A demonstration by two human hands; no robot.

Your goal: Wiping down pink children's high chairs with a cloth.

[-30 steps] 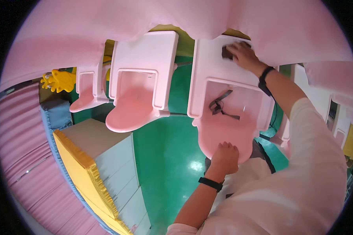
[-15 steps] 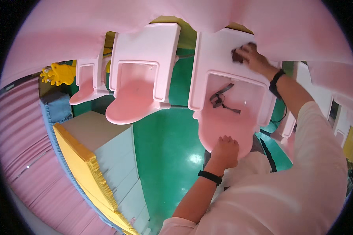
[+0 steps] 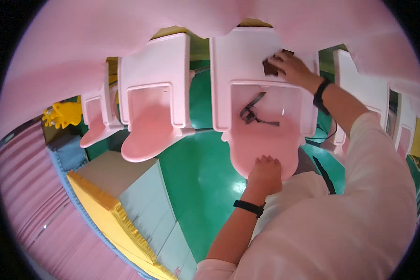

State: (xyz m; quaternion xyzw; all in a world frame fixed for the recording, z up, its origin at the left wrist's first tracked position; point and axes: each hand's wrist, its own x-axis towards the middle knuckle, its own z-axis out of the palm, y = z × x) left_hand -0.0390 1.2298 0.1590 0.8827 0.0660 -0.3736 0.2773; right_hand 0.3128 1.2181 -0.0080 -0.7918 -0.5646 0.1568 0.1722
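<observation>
Dark brown cloth (image 3: 269,67) lies under a person's right hand (image 3: 291,67) on the pale pink tray (image 3: 240,53) of a pink high chair (image 3: 266,137), right of the tray's middle, between its far edge and the seat opening. At far left, a ribbed pink surface (image 3: 30,196) runs near a yellow pad (image 3: 112,221) with a ruffled edge, set along a pale cabinet (image 3: 149,203); a yellow figure (image 3: 65,115) shows beyond. Next stand a small high chair (image 3: 94,122), partly covered by hanging pink fabric (image 3: 247,10), and a neighboring high chair (image 3: 149,137), over a green floor (image 3: 196,182). On the seat (image 3: 242,149) of the chair being handled, a dark strap (image 3: 250,114) sprawls left of center, near the back. Bent fingers of the left hand (image 3: 265,178) rest at the seat's front edge; whether they grip it cannot be told. Farther right, the right hand's fingers close over the cloth, holding it to the tray. Past the tray's right edge, another high chair (image 3: 361,79) shows behind a pale sleeve (image 3: 371,154).
</observation>
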